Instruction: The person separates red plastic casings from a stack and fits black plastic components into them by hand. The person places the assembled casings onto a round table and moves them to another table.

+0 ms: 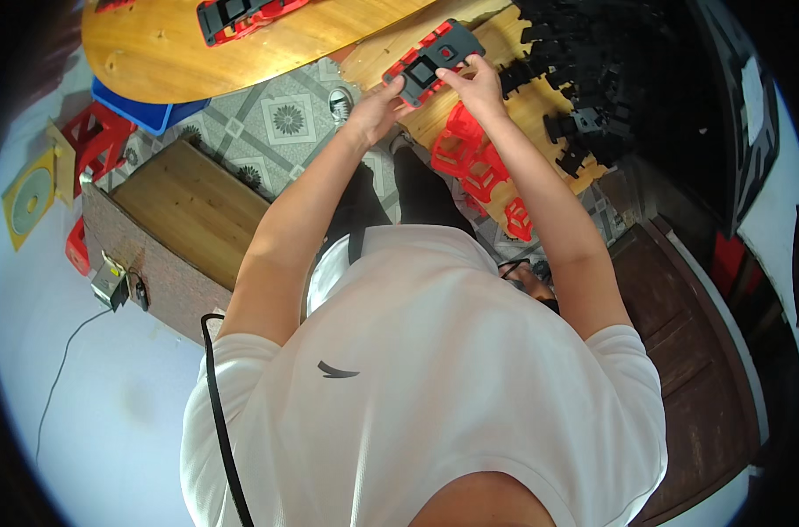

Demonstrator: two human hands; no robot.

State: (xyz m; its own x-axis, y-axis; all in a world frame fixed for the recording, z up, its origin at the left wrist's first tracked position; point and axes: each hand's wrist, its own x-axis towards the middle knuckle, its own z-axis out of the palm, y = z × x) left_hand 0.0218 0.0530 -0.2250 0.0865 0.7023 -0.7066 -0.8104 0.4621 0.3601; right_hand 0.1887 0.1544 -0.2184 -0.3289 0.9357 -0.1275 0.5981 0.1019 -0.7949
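Both my hands grip a flat, oblong plastic case [430, 68] with a dark grey face and red edges. My left hand [380, 111] closes on its near left end. Toward the right end, my right hand [478, 90] pinches it, with the thumb on the grey face. Several red plastic shells [483, 171] lie below my right hand at the side of a wooden tabletop [512, 42]. Many black plastic parts [584, 75] are heaped to the right of that hand.
Another red-and-black case [241, 16] rests on a rounded wooden table [145, 57] at the far left. Under it are a blue bin [143, 112] and a red stool [99, 140]. A wooden-topped cabinet [189, 198] stands left of my legs, above patterned floor tiles [290, 117].
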